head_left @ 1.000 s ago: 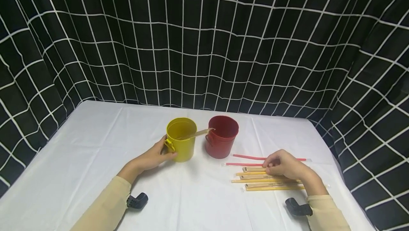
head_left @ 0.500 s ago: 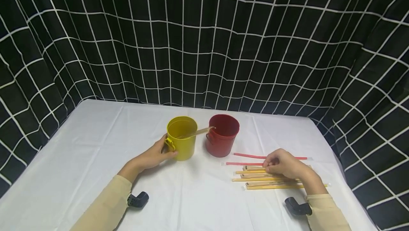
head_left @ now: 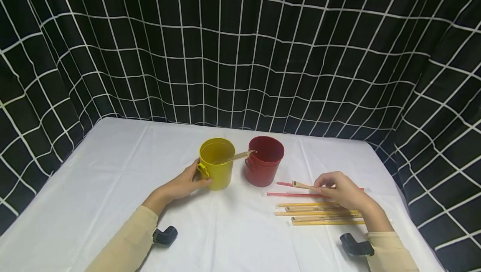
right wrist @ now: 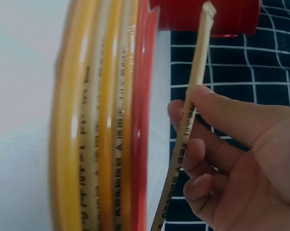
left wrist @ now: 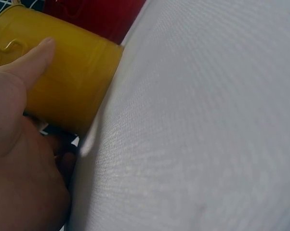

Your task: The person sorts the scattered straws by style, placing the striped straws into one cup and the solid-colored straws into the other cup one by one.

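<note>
A: Locate the wrapped stick (right wrist: 199,62).

B: In the right hand (head_left: 340,188), pinched between thumb and fingertips, raised beside the red straws (head_left: 291,194) and yellow straws (head_left: 317,214).

A: Specify the long axis.

B: Roughly left to right, with one end projecting leftward past the fingertips, toward the red bucket (head_left: 263,174) but apart from it. Treat this bearing as critical, by judgement: nearer to the red bucket than to the yellow bucket (head_left: 219,176).

A: Identify the nearer hand.

B: Right, in direct contact. Find the left hand (head_left: 184,186) well apart, gripping the yellow bucket beside its handle (head_left: 203,171), thumb on the wall.

A: Report markings.

B: Along the stick, dark Chinese characters and a small triangle; apparently "适用于", otherwise too blurred to read reliably. Note similar print on other wrapped sticks (right wrist: 86,120). Record no legible brand.
</note>
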A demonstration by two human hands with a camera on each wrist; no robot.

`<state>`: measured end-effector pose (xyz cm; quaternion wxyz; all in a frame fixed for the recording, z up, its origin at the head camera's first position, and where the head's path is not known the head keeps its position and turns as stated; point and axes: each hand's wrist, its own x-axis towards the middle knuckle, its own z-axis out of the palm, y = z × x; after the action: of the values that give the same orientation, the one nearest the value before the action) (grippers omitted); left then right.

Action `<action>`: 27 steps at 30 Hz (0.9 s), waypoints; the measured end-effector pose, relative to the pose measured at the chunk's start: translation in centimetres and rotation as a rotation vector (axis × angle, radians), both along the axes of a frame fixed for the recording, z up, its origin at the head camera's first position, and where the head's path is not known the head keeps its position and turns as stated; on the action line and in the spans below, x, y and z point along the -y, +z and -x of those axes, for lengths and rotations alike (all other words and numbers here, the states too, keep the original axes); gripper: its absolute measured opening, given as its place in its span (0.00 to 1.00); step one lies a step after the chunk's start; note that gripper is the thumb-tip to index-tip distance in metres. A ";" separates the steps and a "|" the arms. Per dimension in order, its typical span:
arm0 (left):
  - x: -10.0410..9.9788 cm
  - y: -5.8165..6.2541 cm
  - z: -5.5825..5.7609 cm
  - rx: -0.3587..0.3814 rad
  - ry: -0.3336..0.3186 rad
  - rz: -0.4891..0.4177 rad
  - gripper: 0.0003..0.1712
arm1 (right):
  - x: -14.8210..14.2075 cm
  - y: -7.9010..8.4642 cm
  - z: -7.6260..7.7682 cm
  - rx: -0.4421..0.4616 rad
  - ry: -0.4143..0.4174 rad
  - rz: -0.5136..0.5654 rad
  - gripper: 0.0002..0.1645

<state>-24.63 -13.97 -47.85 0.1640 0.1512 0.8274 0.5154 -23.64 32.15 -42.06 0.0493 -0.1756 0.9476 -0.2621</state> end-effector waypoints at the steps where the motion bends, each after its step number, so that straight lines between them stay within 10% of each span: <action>1: 0.0 0.0 0.0 0.000 0.000 0.000 0.55 | 0.0 0.1 0.0 -0.013 -0.004 0.002 0.02; 16: 0.1 0.3 -0.1 0.011 0.013 0.032 0.57 | 0.5 2.2 -0.5 -0.375 -0.181 0.124 0.15; 27: 0.0 0.1 -0.1 0.023 0.022 0.026 0.58 | 0.1 3.6 -0.8 -0.561 -0.194 0.523 0.14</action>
<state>-24.57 -13.99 -47.72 0.1698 0.1343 0.8337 0.5081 -22.88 32.05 -38.50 -0.2827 -0.1567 0.8377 -0.4402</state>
